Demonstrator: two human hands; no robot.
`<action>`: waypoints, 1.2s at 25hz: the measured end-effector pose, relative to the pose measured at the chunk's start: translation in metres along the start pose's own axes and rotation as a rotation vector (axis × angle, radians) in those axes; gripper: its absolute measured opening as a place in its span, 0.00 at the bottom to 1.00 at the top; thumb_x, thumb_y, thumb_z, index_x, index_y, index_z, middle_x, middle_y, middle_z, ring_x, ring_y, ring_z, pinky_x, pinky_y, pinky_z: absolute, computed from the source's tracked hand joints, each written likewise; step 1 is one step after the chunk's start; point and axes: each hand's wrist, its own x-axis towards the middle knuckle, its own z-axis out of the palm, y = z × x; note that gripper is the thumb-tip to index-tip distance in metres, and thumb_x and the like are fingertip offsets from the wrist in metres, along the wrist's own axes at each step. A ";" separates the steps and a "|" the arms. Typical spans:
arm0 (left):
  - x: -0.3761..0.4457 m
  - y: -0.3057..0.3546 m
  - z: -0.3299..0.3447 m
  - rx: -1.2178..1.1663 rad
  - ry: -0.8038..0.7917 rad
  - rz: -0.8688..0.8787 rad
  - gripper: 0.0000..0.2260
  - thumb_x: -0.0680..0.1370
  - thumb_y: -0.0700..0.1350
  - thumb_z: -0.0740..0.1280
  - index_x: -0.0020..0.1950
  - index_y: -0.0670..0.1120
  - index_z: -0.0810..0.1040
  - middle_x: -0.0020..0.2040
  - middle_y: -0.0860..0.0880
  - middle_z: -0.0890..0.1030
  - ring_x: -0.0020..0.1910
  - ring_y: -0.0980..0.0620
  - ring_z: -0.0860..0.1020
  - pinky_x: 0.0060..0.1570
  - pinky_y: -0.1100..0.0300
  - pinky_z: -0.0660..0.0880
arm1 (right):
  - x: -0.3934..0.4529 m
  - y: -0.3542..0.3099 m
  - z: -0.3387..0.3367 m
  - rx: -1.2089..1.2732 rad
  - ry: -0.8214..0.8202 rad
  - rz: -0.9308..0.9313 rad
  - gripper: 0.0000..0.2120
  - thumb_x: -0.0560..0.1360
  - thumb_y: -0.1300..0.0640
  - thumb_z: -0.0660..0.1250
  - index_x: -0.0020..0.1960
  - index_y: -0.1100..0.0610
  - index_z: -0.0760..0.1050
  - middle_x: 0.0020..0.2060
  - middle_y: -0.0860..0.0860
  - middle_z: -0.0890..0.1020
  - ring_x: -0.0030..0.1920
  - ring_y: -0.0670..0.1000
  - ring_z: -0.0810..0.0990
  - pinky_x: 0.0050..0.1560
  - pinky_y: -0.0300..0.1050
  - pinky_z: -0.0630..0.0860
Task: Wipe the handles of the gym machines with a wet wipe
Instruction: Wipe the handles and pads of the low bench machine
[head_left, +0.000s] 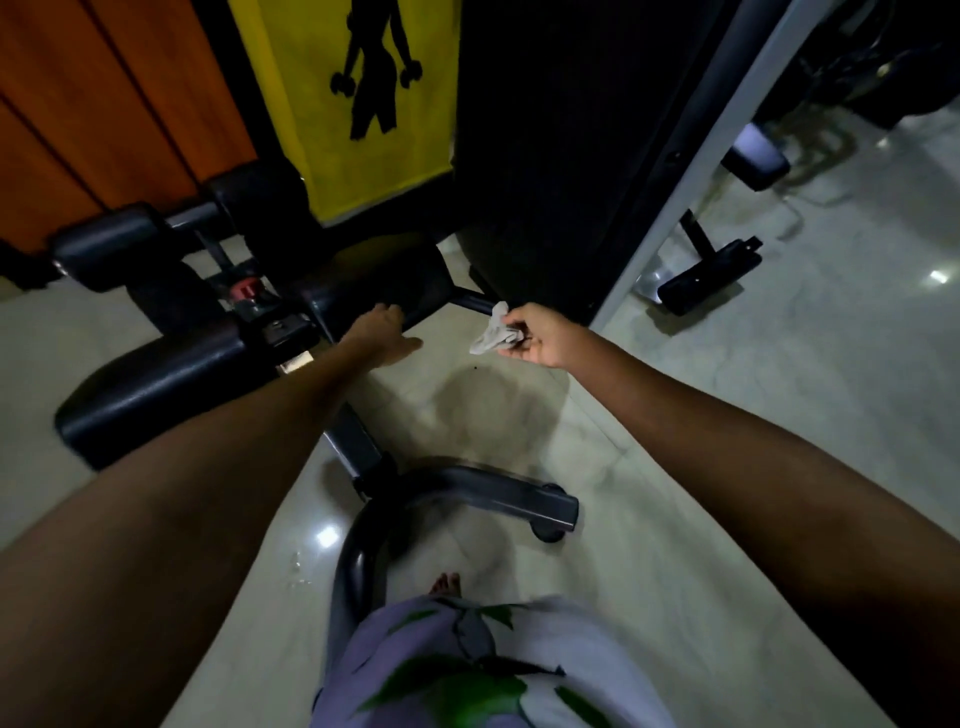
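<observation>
**Wipe held beside a black bar**

Wipe (492, 332), crumpled and grey-white, is pinched in the right hand (540, 335). Its long axis runs up and slightly right, top end touching or just beside a short black bar (474, 300) that juts toward the lower right. The left hand (382, 332) rests, fingers extended, on a black pad (410, 275).

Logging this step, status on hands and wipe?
Left hand open, fingers on the black seat pad. Right hand pinches the crumpled wipe, just short of the black bar. Nothing between them.
</observation>
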 end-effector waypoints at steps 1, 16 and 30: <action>-0.013 -0.001 0.000 -0.015 -0.002 0.001 0.26 0.78 0.51 0.64 0.71 0.38 0.64 0.69 0.38 0.67 0.66 0.39 0.68 0.64 0.50 0.67 | -0.005 0.001 0.005 -0.052 -0.018 -0.014 0.16 0.78 0.65 0.58 0.65 0.68 0.68 0.37 0.56 0.74 0.37 0.49 0.74 0.53 0.50 0.73; -0.283 -0.048 0.065 -0.271 0.007 -0.424 0.21 0.80 0.47 0.62 0.70 0.37 0.65 0.68 0.39 0.70 0.66 0.42 0.70 0.61 0.56 0.67 | -0.111 0.101 0.073 -1.026 -0.362 -0.385 0.05 0.74 0.64 0.66 0.46 0.66 0.78 0.42 0.58 0.79 0.42 0.54 0.79 0.48 0.47 0.79; -0.579 -0.195 0.095 -0.475 0.236 -0.933 0.23 0.80 0.47 0.63 0.71 0.37 0.63 0.69 0.39 0.69 0.67 0.42 0.69 0.62 0.55 0.66 | -0.292 0.276 0.303 -1.345 -1.025 -0.624 0.12 0.71 0.71 0.65 0.53 0.69 0.78 0.32 0.52 0.76 0.33 0.48 0.75 0.38 0.45 0.79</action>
